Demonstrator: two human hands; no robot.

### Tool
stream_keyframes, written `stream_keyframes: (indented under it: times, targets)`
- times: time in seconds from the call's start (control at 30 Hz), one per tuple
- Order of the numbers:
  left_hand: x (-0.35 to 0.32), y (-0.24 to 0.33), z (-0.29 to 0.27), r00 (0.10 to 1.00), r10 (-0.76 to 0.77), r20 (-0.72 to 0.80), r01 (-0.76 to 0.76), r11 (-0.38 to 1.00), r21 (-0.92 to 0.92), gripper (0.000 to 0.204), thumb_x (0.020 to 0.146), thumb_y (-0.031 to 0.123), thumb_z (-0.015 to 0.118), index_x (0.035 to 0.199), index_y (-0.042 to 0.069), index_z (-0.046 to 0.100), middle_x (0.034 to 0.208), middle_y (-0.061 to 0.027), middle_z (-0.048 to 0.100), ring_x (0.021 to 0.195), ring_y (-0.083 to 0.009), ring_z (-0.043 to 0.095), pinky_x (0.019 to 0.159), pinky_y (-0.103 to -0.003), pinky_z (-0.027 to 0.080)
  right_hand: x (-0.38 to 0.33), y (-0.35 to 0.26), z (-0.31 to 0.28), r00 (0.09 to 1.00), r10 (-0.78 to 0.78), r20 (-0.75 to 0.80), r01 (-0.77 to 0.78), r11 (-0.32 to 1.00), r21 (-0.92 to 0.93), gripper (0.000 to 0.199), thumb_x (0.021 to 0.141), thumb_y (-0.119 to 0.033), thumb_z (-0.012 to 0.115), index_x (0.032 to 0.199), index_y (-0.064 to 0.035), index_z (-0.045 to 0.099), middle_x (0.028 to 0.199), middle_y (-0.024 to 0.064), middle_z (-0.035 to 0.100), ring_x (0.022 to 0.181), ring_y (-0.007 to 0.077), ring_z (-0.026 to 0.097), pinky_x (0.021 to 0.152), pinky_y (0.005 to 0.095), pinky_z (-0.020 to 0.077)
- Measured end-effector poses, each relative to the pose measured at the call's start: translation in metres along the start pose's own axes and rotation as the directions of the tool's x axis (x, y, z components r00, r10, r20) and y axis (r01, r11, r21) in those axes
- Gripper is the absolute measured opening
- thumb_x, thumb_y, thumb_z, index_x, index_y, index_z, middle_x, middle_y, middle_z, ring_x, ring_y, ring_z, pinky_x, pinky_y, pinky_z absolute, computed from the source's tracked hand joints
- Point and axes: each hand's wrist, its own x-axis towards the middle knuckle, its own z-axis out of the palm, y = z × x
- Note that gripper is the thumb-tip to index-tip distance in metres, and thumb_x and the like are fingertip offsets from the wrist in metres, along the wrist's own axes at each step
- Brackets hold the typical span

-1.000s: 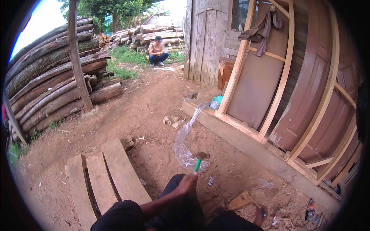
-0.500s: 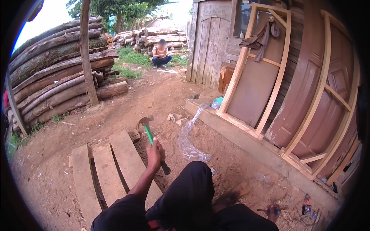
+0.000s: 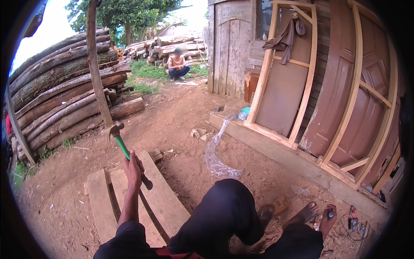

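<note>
A claw hammer [image 3: 123,146] with a green and black handle is gripped in my left hand [image 3: 134,168], held up over a low platform of wooden planks [image 3: 157,190]. Its metal head points up and away to the left. At the lower right, my right hand [image 3: 328,223] is closed round a slim dark-handled tool [image 3: 330,214] with a bluish end; its exact kind is hard to make out. That hand is beside my bare foot [image 3: 305,213], low over the dirt.
Clear plastic wrap [image 3: 217,157] lies on the dirt ahead. Wooden frames [image 3: 302,108] and brown doors [image 3: 334,86] lean on the wall at right, above a concrete ledge [image 3: 267,138]. Stacked logs [image 3: 69,86] fill the left. Another person [image 3: 177,65] squats far off. Small items [image 3: 354,220] lie at lower right.
My left hand has swung the hammer to the left. My right hand has moved right and up with its tool, and my foot beside it has come into view.
</note>
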Motion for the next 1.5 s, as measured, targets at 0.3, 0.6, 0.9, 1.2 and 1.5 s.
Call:
stream_keyframes:
  times: [0.3,0.6,0.9,1.2,1.5]
  targets:
    - [-0.024,-0.011,0.077,1.000,0.000,0.028,0.006,0.978,-0.208,0.030,0.100,0.031,0.049,0.080,0.013,0.037,0.054,0.0049,0.030,0.036,-0.0076,0.029,0.032,-0.025,0.023,-0.013,0.000,0.020,0.971,0.134,0.199,-0.199,0.912,0.357,0.021,0.086,0.003,0.056,0.106,-0.0043,0.057,0.083,-0.0004,0.051,0.067,0.0076,0.049,0.058,0.0215,0.0438]
    - [-0.061,-0.035,0.127,0.991,-0.041,0.125,0.070,0.969,-0.239,0.034,0.101,0.030,0.049,0.074,0.011,0.039,0.051,0.0022,0.036,0.035,-0.0085,0.034,0.032,-0.026,0.027,0.007,0.001,0.056,0.947,0.108,0.301,-0.224,0.895,0.386,0.024,0.083,0.006,0.058,0.105,-0.0029,0.058,0.077,0.0008,0.053,0.070,0.0085,0.056,0.063,0.0225,0.0463]
    - [-0.069,-0.043,0.164,0.963,-0.013,0.270,0.101,0.944,-0.314,0.029,0.100,0.027,0.051,0.077,0.011,0.040,0.052,0.0034,0.032,0.035,-0.0073,0.030,0.032,-0.025,0.023,0.009,-0.029,0.088,0.920,0.061,0.386,-0.223,0.893,0.391,0.016,0.084,0.002,0.061,0.099,-0.0017,0.060,0.077,0.0010,0.057,0.071,0.0079,0.057,0.064,0.0219,0.0474]
    - [-0.072,-0.041,0.176,0.951,-0.015,0.310,0.091,0.968,-0.235,0.031,0.100,0.026,0.052,0.076,0.011,0.038,0.052,0.0040,0.031,0.035,-0.0072,0.029,0.031,-0.026,0.022,-0.001,-0.044,0.095,0.914,0.082,0.397,-0.262,0.868,0.423,0.012,0.087,-0.001,0.061,0.100,-0.0017,0.060,0.082,0.0028,0.060,0.073,0.0094,0.059,0.066,0.0230,0.0489]
    - [-0.074,-0.042,0.174,0.930,-0.059,0.362,0.147,0.964,-0.220,0.037,0.101,0.028,0.048,0.070,0.012,0.038,0.050,0.0044,0.029,0.034,-0.0081,0.030,0.031,-0.026,0.022,0.003,-0.025,0.073,0.944,0.131,0.301,-0.249,0.883,0.397,0.014,0.089,-0.002,0.059,0.103,-0.0023,0.058,0.084,0.0041,0.059,0.074,0.0124,0.062,0.067,0.0255,0.0511]
